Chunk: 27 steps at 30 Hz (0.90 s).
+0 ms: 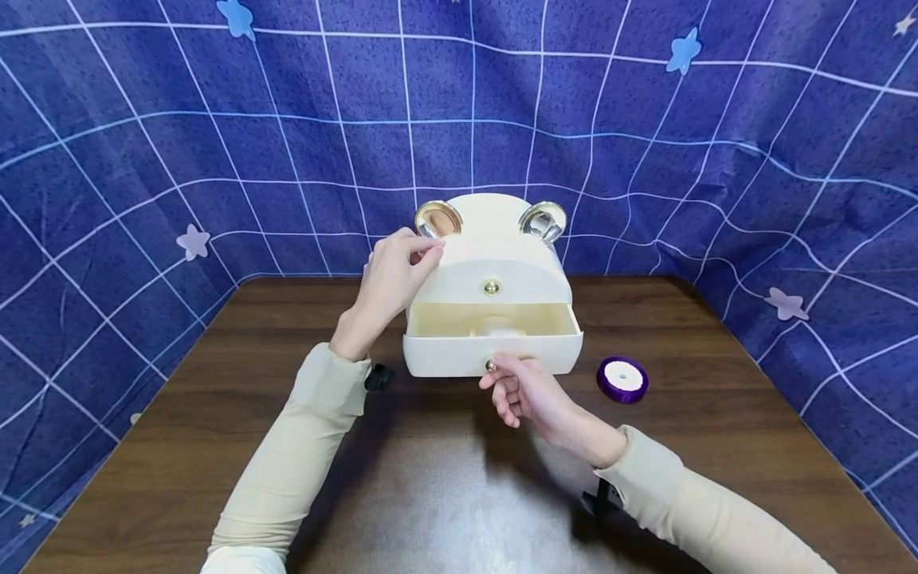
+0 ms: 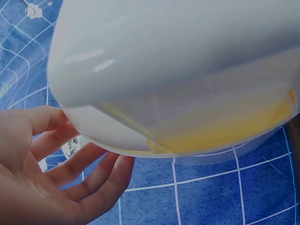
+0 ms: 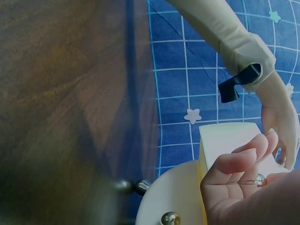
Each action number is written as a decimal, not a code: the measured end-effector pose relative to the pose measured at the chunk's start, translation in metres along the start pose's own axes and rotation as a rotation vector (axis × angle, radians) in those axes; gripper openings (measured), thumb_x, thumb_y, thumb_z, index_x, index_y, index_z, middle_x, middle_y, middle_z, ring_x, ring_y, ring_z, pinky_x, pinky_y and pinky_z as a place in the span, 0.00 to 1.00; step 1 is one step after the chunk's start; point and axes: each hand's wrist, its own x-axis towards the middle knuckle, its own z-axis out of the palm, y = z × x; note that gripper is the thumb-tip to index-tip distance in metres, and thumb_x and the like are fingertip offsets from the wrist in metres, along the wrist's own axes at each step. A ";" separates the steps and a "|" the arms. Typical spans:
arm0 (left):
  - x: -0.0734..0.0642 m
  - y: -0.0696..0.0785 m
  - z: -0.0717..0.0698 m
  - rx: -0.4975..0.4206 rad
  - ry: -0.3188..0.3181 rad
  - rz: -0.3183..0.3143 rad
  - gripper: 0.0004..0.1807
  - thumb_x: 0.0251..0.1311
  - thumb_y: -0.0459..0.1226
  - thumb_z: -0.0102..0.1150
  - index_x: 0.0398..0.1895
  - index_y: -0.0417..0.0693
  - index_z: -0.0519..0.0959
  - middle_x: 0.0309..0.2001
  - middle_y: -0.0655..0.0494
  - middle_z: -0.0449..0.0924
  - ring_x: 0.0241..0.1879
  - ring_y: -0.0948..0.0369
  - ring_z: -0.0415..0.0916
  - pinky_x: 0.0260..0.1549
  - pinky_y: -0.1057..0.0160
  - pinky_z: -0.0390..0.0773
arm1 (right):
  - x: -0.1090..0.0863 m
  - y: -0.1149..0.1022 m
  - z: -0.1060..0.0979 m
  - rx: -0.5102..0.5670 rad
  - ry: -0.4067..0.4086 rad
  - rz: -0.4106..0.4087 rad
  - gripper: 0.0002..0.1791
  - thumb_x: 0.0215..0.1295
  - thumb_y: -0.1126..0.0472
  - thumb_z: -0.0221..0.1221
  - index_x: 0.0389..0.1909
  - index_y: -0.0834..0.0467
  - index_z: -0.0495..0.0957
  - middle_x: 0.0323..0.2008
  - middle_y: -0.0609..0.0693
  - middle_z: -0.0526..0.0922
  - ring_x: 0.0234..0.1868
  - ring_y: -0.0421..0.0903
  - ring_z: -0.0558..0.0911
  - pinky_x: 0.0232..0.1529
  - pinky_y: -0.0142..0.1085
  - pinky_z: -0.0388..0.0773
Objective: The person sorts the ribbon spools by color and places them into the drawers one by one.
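Note:
A white drawer box [image 1: 495, 239] with two round, gold-rimmed ears stands on the table. Its lower drawer [image 1: 445, 356] is pulled out, and a pale rounded object [image 1: 495, 326] lies inside, its kind unclear. At the front, my right hand [image 1: 531, 395] pinches the small gold knob [image 1: 491, 365] of that drawer between thumb and finger. My left hand [image 1: 394, 275] is at the box's upper left, by the left ear [image 1: 438, 218]. In the left wrist view its slightly bent, spread fingers [image 2: 101, 183] touch the edge of the white casing [image 2: 154, 56].
To the right of the box lies a purple ribbon spool [image 1: 622, 379] with a white centre. The upper drawer, with its own gold knob [image 1: 491, 288], is closed. A blue gridded cloth [image 1: 473, 96] with stars hangs behind the brown wooden table [image 1: 445, 494].

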 end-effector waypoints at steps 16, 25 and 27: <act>0.000 -0.001 0.000 0.004 0.006 0.005 0.15 0.65 0.46 0.54 0.47 0.54 0.86 0.35 0.52 0.79 0.32 0.57 0.73 0.25 0.60 0.69 | 0.014 -0.004 -0.003 0.008 0.032 -0.015 0.21 0.73 0.50 0.41 0.32 0.60 0.76 0.11 0.43 0.73 0.12 0.38 0.70 0.17 0.29 0.67; 0.000 -0.001 0.000 -0.001 0.006 0.009 0.14 0.65 0.45 0.54 0.46 0.54 0.86 0.35 0.52 0.79 0.31 0.57 0.72 0.25 0.60 0.69 | 0.021 -0.005 -0.005 0.024 0.044 -0.015 0.21 0.73 0.50 0.42 0.32 0.62 0.75 0.11 0.44 0.73 0.11 0.39 0.70 0.16 0.29 0.66; 0.000 -0.001 0.000 -0.001 0.006 0.009 0.15 0.65 0.46 0.54 0.46 0.54 0.86 0.35 0.52 0.79 0.32 0.57 0.73 0.25 0.60 0.69 | 0.023 -0.004 -0.005 0.025 0.046 -0.018 0.21 0.73 0.50 0.42 0.32 0.62 0.75 0.11 0.44 0.73 0.11 0.39 0.70 0.16 0.30 0.66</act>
